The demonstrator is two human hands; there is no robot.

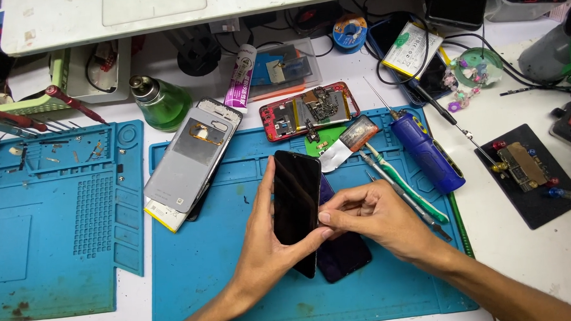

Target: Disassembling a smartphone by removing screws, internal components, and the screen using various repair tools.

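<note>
While gripping phone point(296, 205), both hands point(321, 227) closed

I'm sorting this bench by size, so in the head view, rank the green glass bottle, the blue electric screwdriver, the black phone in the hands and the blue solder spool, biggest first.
1. Black phone, nearer the camera, so unsure.
2. Blue electric screwdriver.
3. Green glass bottle.
4. Blue solder spool.
</note>
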